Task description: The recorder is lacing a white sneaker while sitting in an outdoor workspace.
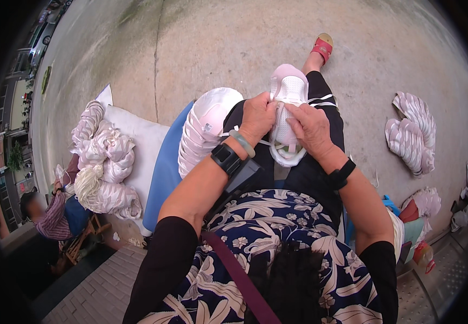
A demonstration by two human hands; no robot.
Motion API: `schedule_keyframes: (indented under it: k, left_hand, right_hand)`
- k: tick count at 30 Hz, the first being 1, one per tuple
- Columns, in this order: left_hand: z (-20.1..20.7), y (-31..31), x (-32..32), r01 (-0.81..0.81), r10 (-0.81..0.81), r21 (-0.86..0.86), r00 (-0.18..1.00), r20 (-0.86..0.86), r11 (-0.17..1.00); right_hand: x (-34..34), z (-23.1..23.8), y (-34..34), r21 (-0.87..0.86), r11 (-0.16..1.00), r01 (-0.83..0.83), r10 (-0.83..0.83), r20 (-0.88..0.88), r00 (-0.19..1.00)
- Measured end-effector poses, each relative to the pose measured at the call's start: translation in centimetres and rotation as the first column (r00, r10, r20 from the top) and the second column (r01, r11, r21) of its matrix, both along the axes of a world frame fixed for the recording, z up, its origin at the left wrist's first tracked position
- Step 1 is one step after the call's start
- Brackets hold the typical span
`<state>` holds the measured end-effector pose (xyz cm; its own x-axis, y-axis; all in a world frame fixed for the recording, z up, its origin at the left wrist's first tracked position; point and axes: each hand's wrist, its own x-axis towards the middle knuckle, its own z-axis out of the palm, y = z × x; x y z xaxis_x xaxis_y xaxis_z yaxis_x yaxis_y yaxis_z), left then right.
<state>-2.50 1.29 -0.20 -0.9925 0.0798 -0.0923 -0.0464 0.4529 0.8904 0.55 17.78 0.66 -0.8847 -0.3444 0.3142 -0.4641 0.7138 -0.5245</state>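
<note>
A white and pale pink shoe upper (289, 89) lies over my lap, its toe pointing away from me. White shoelace (323, 100) hangs loose from it at the right. My left hand (258, 117) grips the upper's left edge near the lacing, thumb and fingers pressed together. From the right, my right hand (312, 129) pinches at the same lacing area, with the thumb and forefinger close to the left hand's fingertips. Whether lace or fabric lies in each pinch is too small to tell. Close by my left wrist stands a nested stack of similar uppers (201, 137).
The stack rests on a blue surface (164, 156). Bundled uppers (118, 154) lie on a white cloth (139, 132) at the left. Another bundle (413, 132) sits on the concrete floor at the right, with a bottle (423, 255) lower down. Another person (56, 218) sits far left.
</note>
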Motion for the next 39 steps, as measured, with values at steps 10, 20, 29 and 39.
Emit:
schedule_keyframes:
  k: [10, 20, 29, 39]
  left_hand:
    - [1.1, 0.3, 0.3, -0.08, 0.062, -0.203, 0.994, -0.091, 0.976]
    - [2.1, -0.6, 1.9, 0.173, -0.264, -0.36, 0.939, -0.22, 0.917]
    - [1.5, -0.7, 1.4, 0.134, -0.153, -0.154, 0.981, -0.12, 0.979]
    - [1.6, 0.2, 1.9, 0.132, -0.187, -0.266, 0.963, -0.193, 0.955]
  right_hand:
    - [-0.2, 0.0, -0.3, -0.058, 0.997, 0.042, -0.04, 0.041, 0.998]
    - [-0.6, -0.5, -2.1, -0.098, 0.989, 0.11, -0.111, -0.002, 0.994]
    - [-1.5, -1.0, -3.2, -0.088, 0.975, 0.205, -0.194, 0.114, 0.974]
    - [-0.9, 2.2, -1.7, 0.384, 0.922, 0.052, -0.036, -0.048, 0.998]
